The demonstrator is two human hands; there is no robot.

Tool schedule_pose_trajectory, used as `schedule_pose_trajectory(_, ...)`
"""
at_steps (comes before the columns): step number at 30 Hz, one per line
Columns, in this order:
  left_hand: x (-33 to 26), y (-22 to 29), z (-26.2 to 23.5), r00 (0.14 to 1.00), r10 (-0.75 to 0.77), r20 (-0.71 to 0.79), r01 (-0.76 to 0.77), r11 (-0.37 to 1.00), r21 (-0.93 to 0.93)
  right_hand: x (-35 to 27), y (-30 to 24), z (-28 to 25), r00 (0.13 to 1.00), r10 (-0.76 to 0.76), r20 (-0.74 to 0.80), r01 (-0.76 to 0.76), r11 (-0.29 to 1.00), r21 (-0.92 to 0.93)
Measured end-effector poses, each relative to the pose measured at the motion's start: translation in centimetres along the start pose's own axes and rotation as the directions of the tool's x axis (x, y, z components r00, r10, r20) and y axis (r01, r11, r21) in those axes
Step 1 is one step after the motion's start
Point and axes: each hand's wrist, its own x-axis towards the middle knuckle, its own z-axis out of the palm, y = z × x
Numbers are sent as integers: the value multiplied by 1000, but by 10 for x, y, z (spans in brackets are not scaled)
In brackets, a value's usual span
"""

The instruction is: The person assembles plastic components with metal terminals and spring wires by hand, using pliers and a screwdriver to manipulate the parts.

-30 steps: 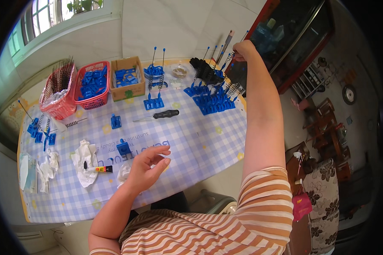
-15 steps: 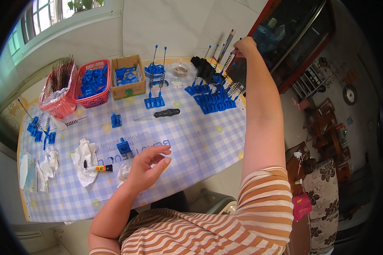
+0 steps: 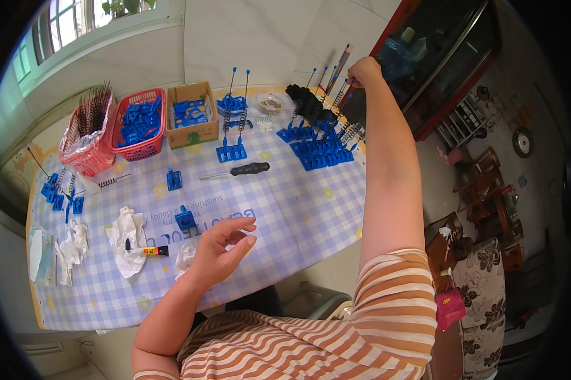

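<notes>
My right hand (image 3: 365,71) is stretched to the far right of the table, its fingers pinched at the top of a thin rod with a spring (image 3: 341,95). Below it stands a cluster of blue plastic bases (image 3: 320,153) carrying upright sprung rods with blue tips. My left hand (image 3: 224,251) hovers over the near middle of the table, empty, with thumb and fingers loosely curled and apart. The nearest thing to it is a small blue plastic block (image 3: 184,218). Crumpled white tissue (image 3: 185,254) lies partly hidden behind that wrist.
A black-handled screwdriver (image 3: 250,169) lies mid-table near another blue piece (image 3: 174,179). Along the back stand a red basket of rods (image 3: 89,155), a red basket (image 3: 136,151) and a cardboard box (image 3: 193,138) of blue parts. A glue tube (image 3: 152,251) rests on tissue (image 3: 128,228). Black gloves (image 3: 304,101) lie far right.
My right hand has shifted very slightly at the rod tops. The left hand and the things on the table look the same.
</notes>
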Motion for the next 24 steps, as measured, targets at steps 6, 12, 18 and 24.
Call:
schedule_pose_trajectory(6, 0, -1, 1, 1000, 20, -23, -20, 1000, -4, -3, -1, 5, 1000, 11, 10, -10, 999, -41)
schedule_pose_trajectory(12, 0, 0, 1, 1000, 13, -22, -13, 1000, 4, 1, -2, 7, 998, 0, 67, 8, 993, -116)
schedule_pose_trajectory(18, 1, 0, 0, 1000, 14, -24, -13, 1000, 20, 3, 3, 10, 992, 18, 121, -5, 994, -110)
schedule_pose_trajectory(24, 1, 0, 1, 999, 24, -21, -23, 999, 30, 4, 4, 7, 988, 20, 151, 7, 985, -174)
